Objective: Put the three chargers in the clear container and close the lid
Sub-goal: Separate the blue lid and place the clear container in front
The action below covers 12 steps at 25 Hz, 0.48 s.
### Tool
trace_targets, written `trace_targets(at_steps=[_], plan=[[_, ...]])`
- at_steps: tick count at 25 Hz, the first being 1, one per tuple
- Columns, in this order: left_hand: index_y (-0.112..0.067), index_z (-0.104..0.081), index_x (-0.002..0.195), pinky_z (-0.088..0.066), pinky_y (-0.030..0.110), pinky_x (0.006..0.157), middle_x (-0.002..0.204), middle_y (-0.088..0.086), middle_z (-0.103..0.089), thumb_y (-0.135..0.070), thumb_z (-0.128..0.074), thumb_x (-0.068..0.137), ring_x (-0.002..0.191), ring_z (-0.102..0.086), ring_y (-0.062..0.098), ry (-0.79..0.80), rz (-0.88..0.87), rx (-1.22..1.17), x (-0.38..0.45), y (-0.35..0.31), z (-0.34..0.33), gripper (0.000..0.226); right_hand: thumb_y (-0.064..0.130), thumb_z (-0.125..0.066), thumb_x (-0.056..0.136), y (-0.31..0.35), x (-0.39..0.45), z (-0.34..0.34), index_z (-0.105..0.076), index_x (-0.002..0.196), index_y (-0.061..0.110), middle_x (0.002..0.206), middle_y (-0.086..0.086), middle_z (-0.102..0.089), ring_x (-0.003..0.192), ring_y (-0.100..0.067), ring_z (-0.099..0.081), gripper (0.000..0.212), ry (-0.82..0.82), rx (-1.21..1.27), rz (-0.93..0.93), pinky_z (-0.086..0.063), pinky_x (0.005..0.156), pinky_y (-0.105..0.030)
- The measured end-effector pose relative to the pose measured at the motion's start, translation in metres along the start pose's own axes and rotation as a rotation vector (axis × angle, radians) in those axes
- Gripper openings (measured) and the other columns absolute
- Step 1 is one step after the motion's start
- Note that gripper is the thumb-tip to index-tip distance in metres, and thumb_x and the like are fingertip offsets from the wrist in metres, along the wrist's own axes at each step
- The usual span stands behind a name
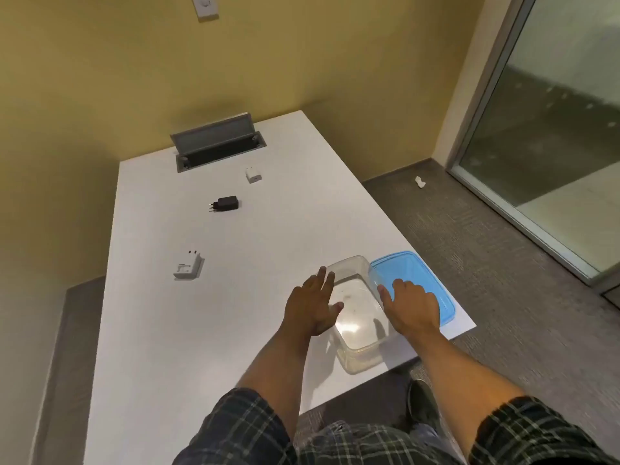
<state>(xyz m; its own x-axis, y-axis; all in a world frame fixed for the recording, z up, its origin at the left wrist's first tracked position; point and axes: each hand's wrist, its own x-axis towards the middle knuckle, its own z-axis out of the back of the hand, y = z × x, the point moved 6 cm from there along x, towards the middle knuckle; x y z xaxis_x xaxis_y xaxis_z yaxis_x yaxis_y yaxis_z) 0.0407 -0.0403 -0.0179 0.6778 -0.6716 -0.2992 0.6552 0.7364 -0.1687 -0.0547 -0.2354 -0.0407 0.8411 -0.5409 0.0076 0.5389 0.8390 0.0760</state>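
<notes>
A clear plastic container (357, 344) stands open and empty near the table's right edge. Its blue lid (407, 266) lies flat just to its right. My left hand (312, 305) hovers over the container's left rim, fingers spread, holding nothing. My right hand (411, 305) rests over the seam between container and lid, fingers apart. Three chargers lie farther off on the table: a white charger with prongs (188, 266) at the left, a black charger (226, 203) beyond it, and a small white cube charger (253, 174) farthest away.
The white table (201, 330) has an open grey cable hatch (218, 142) at its far end by the yellow wall. Carpeted floor lies to the right, with a scrap of white paper (420, 182) and a glass partition (553, 129).
</notes>
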Motion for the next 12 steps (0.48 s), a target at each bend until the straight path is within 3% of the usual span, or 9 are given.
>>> trace_targets(at_steps=[6,12], plan=[[-0.017,-0.021,0.163,-0.038,0.044,0.117,0.173,0.004,0.006,-0.059,-0.032,0.104,0.152,-0.034,0.028,0.071,0.089,-0.058,0.002,0.006,-0.015,0.073,0.034,-0.045,0.097,0.004,-0.006,-0.006,-0.063,0.103,0.021,0.091,0.003,-0.066,0.077,-0.016,-0.06,0.023,0.097,-0.063,0.022,-0.035,0.063,-0.029],[-0.015,-0.026,0.16,-0.039,0.045,0.116,0.173,0.005,0.004,-0.054,-0.043,0.102,0.152,-0.034,0.03,0.098,0.085,-0.048,-0.001,0.01,-0.021,0.072,0.026,-0.048,0.098,0.003,-0.008,-0.013,-0.062,0.101,0.02,0.092,0.003,-0.068,0.079,-0.015,-0.064,0.016,0.181,0.056,-0.068,-0.044,0.065,-0.027]])
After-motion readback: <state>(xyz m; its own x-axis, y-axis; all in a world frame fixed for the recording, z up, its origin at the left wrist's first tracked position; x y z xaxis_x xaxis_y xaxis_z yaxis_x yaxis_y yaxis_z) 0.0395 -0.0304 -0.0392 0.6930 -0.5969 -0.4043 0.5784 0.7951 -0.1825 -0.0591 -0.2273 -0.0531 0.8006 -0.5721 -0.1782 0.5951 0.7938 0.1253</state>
